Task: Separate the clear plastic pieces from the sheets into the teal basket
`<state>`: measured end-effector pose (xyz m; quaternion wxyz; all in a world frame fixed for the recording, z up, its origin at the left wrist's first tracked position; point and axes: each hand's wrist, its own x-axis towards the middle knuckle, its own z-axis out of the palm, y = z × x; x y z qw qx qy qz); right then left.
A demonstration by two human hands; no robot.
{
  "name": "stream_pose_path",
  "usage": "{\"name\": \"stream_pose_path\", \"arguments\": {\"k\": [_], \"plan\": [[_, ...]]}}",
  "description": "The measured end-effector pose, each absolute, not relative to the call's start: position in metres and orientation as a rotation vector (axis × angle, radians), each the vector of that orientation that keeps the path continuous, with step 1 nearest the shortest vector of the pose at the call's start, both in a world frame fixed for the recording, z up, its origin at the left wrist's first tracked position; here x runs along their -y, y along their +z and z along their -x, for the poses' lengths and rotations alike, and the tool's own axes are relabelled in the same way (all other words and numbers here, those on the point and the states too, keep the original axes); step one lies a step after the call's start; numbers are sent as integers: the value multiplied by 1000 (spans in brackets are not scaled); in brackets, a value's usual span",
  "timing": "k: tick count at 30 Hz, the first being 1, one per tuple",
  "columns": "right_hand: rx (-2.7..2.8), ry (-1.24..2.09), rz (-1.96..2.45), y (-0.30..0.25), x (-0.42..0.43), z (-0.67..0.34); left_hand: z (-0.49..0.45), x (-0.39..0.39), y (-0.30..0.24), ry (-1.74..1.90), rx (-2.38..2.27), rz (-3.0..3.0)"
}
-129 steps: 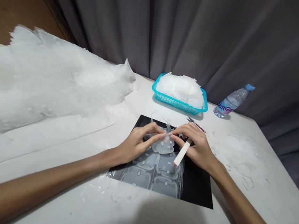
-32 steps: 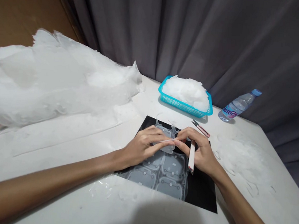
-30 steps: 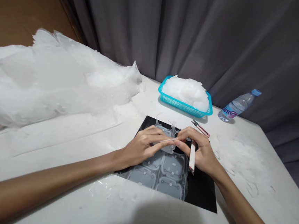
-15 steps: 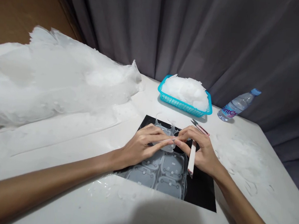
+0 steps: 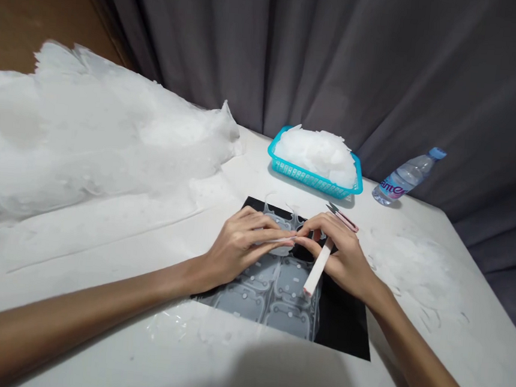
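Observation:
A translucent plastic sheet of moulded shapes (image 5: 272, 291) lies on a black mat (image 5: 341, 327) on the white table. My left hand (image 5: 239, 246) rests on the sheet's far end, its fingers pinched on a thin clear piece of it. My right hand (image 5: 338, 255) meets it fingertip to fingertip, also pinching that piece, and holds a white stick-like tool (image 5: 317, 268) whose pink-tipped end points toward me. Small scissors (image 5: 341, 216) lie just beyond my right hand.
A turquoise basket (image 5: 313, 177) heaped with white plastic pieces stands behind the mat. A water bottle (image 5: 406, 175) lies at the back right. A big pile of white plastic film (image 5: 86, 136) covers the left. Loose clear scraps (image 5: 414, 267) litter the right side. A grey curtain hangs behind.
Both hands stay pinched together at the sheet's far end. The white tool in my right hand has swung from nearly upright to slanting left. The view has shifted slightly.

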<state>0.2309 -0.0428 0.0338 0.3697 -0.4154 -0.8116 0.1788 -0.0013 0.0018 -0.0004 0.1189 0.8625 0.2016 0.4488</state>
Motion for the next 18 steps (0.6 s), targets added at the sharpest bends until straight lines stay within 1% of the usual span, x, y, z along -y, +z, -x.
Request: {"name": "stream_pose_path", "arguments": {"k": [8,14,18], "plan": [[2141,394,1049,38,43,-232,2,0,0,1287,-619,-2493],[2073,607,1215,20,43,-227,0,-3,-1,1241,-736,-2151],[2109,620,1192,12,41,-225,-2,-5,1,1170,-852,-1933]]}}
